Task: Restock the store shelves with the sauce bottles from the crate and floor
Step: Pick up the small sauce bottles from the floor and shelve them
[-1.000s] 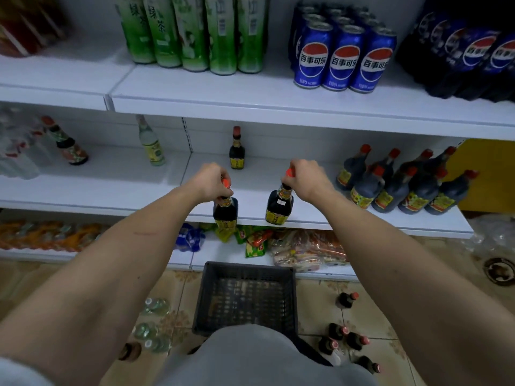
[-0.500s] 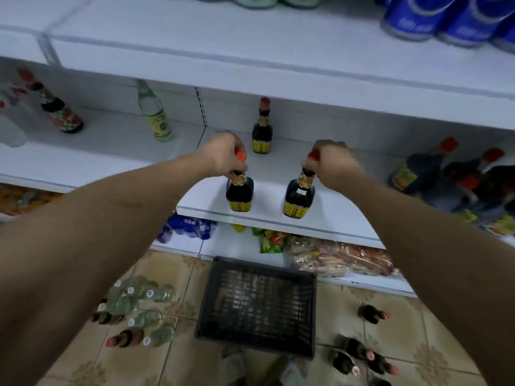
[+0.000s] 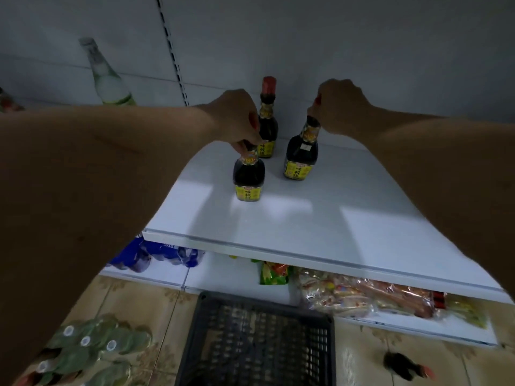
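Gripping bottle necks, left hand [image 3: 237,118] on front bottle [image 3: 249,176], right hand [image 3: 341,107] on right bottle [image 3: 301,157]

A flat white metal shelf [image 3: 320,218] is holding three small dark sauce bottles with yellow labels [image 3: 249,176]. Below, a tan tiled floor [image 3: 133,302] is carrying a black plastic crate [image 3: 256,341] and some green bottles lying down [image 3: 92,346].

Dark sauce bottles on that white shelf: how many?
3: one held by the left hand at, one by the right hand at, one behind at.
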Demonstrator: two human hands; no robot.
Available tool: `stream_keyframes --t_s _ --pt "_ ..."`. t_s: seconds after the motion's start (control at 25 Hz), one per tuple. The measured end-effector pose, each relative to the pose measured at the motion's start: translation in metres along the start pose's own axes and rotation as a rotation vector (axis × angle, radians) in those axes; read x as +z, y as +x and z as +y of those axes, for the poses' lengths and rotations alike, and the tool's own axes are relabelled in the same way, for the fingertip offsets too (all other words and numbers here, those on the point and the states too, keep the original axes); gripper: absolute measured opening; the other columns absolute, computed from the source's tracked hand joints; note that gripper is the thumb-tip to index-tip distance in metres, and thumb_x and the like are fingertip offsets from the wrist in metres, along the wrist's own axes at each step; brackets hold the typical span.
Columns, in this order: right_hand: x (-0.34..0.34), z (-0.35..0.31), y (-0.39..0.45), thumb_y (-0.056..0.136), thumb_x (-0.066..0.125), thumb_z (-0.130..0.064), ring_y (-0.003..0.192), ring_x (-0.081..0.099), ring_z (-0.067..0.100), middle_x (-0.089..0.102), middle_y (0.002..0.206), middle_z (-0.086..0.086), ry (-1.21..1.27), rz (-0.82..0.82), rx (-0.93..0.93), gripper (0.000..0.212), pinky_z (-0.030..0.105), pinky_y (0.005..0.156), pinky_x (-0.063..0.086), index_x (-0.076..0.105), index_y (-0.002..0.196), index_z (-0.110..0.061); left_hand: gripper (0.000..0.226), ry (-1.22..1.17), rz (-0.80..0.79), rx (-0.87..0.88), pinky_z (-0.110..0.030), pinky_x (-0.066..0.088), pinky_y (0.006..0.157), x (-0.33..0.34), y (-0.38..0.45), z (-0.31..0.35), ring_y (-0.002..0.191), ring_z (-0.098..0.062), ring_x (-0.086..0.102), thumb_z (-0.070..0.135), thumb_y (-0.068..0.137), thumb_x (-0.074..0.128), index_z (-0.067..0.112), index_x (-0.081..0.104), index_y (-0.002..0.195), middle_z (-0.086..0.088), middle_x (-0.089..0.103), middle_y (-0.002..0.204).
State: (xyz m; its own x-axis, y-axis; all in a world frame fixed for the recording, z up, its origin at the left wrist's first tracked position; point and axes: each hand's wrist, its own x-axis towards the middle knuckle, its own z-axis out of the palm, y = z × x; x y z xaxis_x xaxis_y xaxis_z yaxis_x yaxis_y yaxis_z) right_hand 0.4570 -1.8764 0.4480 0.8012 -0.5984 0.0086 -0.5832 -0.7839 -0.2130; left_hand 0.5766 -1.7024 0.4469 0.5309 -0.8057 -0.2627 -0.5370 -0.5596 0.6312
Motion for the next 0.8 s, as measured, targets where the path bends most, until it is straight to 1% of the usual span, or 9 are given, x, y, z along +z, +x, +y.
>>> stream_keyframes --t_s 0.12,0.2,0.28,0.32,0.36,0.44,0.56,0.68,0.8 --pt "0.001 0.000 0.014 0.100 0.054 -0.019 0.085 0.052 0.030 0.040 0.072 0.005 -0.009 0.027 0.023 0.039 0.031 0.067 0.035 0.034 0.067 -0.013 0.022 -0.012 0.023 -0.006 -0.033 0.064 0.066 0.005 0.005 0.000 0.066 -0.023 0.076 0.007 0.084 0.076 -0.002 0.066 0.101 -0.018 0.072 0.089" --pt "0.002 -0.002 0.017 0.101 0.051 -0.017 0.096 0.058 0.034 0.054 0.088 0.015 -0.008 0.038 0.027 0.034 0.029 0.069 0.033 0.039 0.070 -0.011 0.020 -0.119 0.063 -0.016 -0.033 0.064 0.063 0.013 0.003 -0.008 0.065 -0.024 0.076 0.005 0.085 0.074 0.002 0.063 0.100 -0.017 0.070 0.092" --pt "0.006 -0.001 0.021 0.102 0.050 -0.016 0.109 0.059 0.037 0.060 0.114 0.024 -0.014 0.043 0.037 0.022 0.030 0.071 0.032 0.051 0.085 -0.003 0.016 -0.225 0.081 -0.017 -0.031 0.063 0.060 0.019 -0.001 -0.013 0.063 -0.024 0.075 0.004 0.086 0.071 0.008 0.059 0.096 -0.018 0.068 0.095" --pt "0.009 0.000 0.023 0.103 0.050 -0.016 0.111 0.058 0.039 0.059 0.121 0.025 -0.016 0.052 0.043 0.020 0.030 0.072 0.033 0.056 0.098 0.002 0.016 -0.223 0.075 -0.014 -0.029 0.062 0.059 0.020 -0.001 -0.014 0.063 -0.022 0.075 0.004 0.087 0.070 0.011 0.058 0.094 -0.017 0.067 0.096" --pt "0.012 0.001 0.026 0.103 0.051 -0.017 0.113 0.057 0.040 0.058 0.124 0.026 -0.017 0.062 0.055 0.024 0.031 0.074 0.034 0.056 0.110 0.005 0.016 -0.195 0.060 -0.012 -0.028 0.062 0.058 0.019 0.000 -0.013 0.062 -0.021 0.075 0.004 0.088 0.069 0.013 0.056 0.092 -0.016 0.065 0.097" --pt "0.019 0.000 0.029 0.103 0.051 -0.015 0.117 0.055 0.038 0.057 0.127 0.025 -0.025 0.066 0.084 0.029 0.033 0.079 0.040 0.053 0.122 0.007 0.018 -0.138 0.029 -0.015 -0.029 0.062 0.059 0.015 0.002 -0.010 0.061 -0.021 0.075 0.003 0.089 0.065 0.015 0.053 0.087 -0.015 0.063 0.098" --pt "0.031 -0.001 0.036 0.103 0.048 -0.010 0.120 0.053 0.036 0.056 0.130 0.024 -0.018 0.099 0.120 0.029 0.036 0.092 0.043 0.049 0.127 0.007 0.024 -0.091 -0.006 -0.015 -0.037 0.064 0.067 0.013 0.006 -0.005 0.065 -0.026 0.075 0.000 0.091 0.061 0.021 0.051 0.086 -0.015 0.062 0.098" --pt "0.039 0.000 0.045 0.102 0.048 -0.010 0.117 0.055 0.038 0.056 0.129 0.025 0.032 0.158 0.129 0.033 0.041 0.092 0.044 0.045 0.132 0.006 0.021 -0.039 -0.029 -0.003 -0.044 0.063 0.075 0.015 0.012 -0.003 0.074 -0.033 0.075 0.000 0.090 0.061 0.017 0.052 0.100 -0.016 0.062 0.103" --pt "0.043 0.001 0.053 0.103 0.046 -0.009 0.117 0.055 0.040 0.055 0.129 0.026 0.019 0.179 0.144 0.038 0.042 0.091 0.045 0.041 0.138 0.005 0.027 -0.099 -0.024 -0.009 -0.045 0.063 0.073 0.015 0.016 -0.006 0.077 -0.035 0.074 -0.001 0.089 0.063 0.013 0.052 0.109 -0.013 0.059 0.105"
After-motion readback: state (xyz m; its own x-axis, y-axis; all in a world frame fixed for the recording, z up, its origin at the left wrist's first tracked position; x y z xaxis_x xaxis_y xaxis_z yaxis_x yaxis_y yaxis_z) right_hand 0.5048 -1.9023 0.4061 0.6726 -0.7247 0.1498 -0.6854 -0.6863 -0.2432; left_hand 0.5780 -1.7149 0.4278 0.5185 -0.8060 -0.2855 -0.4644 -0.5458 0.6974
